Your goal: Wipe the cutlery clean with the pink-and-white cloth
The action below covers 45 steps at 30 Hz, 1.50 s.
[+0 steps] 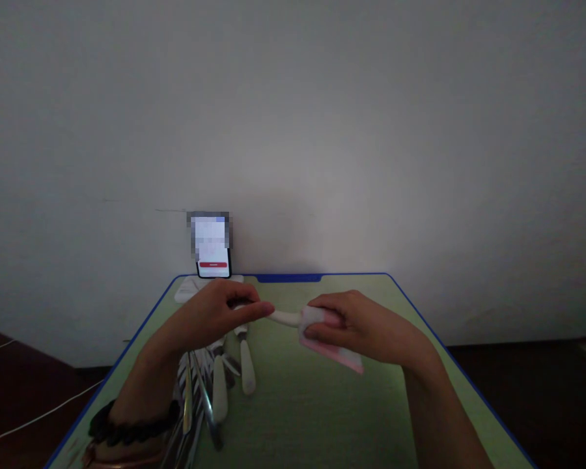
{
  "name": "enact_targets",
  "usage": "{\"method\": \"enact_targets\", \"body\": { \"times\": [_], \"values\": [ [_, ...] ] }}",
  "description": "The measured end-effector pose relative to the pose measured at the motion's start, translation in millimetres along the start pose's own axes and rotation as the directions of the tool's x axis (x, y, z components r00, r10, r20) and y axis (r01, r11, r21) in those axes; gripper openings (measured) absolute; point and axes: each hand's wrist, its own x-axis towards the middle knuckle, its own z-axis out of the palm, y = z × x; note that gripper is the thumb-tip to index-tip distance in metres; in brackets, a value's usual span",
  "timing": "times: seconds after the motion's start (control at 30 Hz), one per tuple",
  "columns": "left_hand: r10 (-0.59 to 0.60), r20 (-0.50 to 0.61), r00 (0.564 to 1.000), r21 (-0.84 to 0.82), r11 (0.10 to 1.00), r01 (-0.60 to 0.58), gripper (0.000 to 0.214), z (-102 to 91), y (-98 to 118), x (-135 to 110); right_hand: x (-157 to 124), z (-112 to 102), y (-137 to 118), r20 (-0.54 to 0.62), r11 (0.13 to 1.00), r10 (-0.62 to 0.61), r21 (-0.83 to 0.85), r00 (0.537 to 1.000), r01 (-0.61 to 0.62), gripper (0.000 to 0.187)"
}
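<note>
1. The left hand (227, 311) has its thumb and fingers clamped on the far left end of a handle (286, 318), which is smooth, pale and gently curved.
2. The right hand (349, 320) is clamped on a cloth (346, 360), with the thumb toward the person and the fingers folded over the far side.
3. The handle spans the gap between the two hands, which are apart; its right end runs into the cloth, and what lies inside the wrap is hidden.
4. The cloth is soft and thin-looking, white and pink, bunched in the right palm, with a pointed corner hanging loose below the fingers.
5. Below the left hand and beside its forearm lies a heap of cutlery (205, 391): long, slim, shiny metal pieces, fanned out and overlapping.
6. Two rounded white grips (247, 368), matte and thicker toward their near ends, point toward the person, just right of the shiny pieces.
7. Beyond the left hand, a flat, glossy phone (213, 254) stands upright at a white pad (188, 290).
8. Under both hands spreads a green table (312, 417) with a smooth blue rim.
9. A bracelet (134, 426) of chunky black beads circles the left wrist.
</note>
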Motion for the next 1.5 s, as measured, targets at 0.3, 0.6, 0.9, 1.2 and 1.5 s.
{"method": "enact_targets", "body": {
  "times": [0.3, 0.6, 0.9, 1.2, 1.5],
  "values": [
    [0.011, 0.006, 1.0, -0.176, 0.984, -0.01, 0.038, 3.2, -12, 4, -4, -4, -2, -0.093, 0.986, -0.068, 0.143, 0.993, 0.081, 0.032],
    [0.055, 0.037, 0.998, -0.031, 0.998, -0.053, 0.029, 12.9, 12, 4, 2, 5, -7, -0.022, 0.997, -0.029, -0.076, 0.999, 0.028, 0.031],
    [0.051, -0.012, 0.999, -0.032, 0.998, -0.051, 0.032, 10.0, 13, 2, 5, 5, -6, -0.05, 0.994, -0.104, 0.036, 0.993, 0.106, 0.029],
    [0.038, -0.064, 0.997, -0.114, 0.992, -0.045, 0.034, -1.4, -2, -2, 1, -1, 0, -0.12, 0.973, -0.119, 0.182, 0.986, 0.14, 0.037],
    [0.011, -0.176, 0.984, 0.002, 1.0, -0.01, 0.038, 9.2, 18, -1, 2, 1, -5, -0.181, 0.999, -0.045, -0.01, 0.982, 0.044, 0.029]
  ]
}}
